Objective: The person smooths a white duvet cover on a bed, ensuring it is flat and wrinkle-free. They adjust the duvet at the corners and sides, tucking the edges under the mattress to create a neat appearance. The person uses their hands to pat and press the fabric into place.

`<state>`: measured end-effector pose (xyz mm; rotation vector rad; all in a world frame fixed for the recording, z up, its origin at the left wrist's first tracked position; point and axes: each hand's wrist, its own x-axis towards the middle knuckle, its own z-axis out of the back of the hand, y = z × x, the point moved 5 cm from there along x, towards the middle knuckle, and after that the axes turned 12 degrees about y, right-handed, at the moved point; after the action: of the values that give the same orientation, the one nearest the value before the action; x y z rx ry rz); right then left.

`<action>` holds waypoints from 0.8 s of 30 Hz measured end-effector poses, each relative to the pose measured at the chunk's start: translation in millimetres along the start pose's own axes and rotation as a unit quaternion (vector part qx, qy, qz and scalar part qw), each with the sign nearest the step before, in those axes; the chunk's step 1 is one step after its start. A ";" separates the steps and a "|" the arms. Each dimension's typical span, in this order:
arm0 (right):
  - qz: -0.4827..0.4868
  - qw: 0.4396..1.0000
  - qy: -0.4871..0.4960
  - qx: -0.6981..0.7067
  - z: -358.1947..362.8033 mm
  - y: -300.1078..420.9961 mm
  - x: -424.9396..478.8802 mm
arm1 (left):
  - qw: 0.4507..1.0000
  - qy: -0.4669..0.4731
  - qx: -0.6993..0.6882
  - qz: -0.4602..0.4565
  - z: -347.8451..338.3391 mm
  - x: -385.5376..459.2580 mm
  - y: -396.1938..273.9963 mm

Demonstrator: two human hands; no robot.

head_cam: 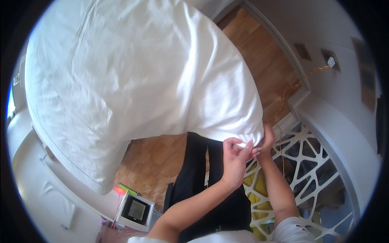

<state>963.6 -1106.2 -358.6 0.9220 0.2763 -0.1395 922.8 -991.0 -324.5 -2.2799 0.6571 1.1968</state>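
Observation:
A large white duvet or cover (146, 70) with a smooth, slightly shiny surface spreads before me. Folds run from its middle down to the corner at the lower right. My left hand (235, 161) pinches that corner between thumb and fingers. Gripping the same corner from its right edge is my right hand (266, 140), its fingers partly hidden by the cloth. The two hands are close together, fingertips nearly meeting. What lies beneath the white cloth is hidden.
Wood flooring (152, 158) shows around my legs in black trousers (194, 170). A twisted yellow cord (281, 103) runs from a wall plug (331, 62) past a white lattice screen (313, 174) at right. A white-framed appliance (135, 211) and a green-headed cleaning tool (128, 189) stand lower left.

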 end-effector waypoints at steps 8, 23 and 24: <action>-0.061 0.988 0.139 0.035 55.7 -22.0 21.0 | 0.998 0.041 -0.019 0.050 21.0 24.0 13.9; -0.327 0.893 0.177 0.252 12.2 -78.8 53.5 | 0.922 -0.279 0.227 -0.140 114.4 64.3 -43.4; -0.310 0.890 0.173 0.287 -15.2 -63.2 69.6 | 0.876 -0.257 0.331 -0.239 103.6 54.0 -69.4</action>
<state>1012.5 -1131.9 -436.1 1.4238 0.8952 -0.6793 928.7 -884.7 -409.0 -1.3516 0.2147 1.0443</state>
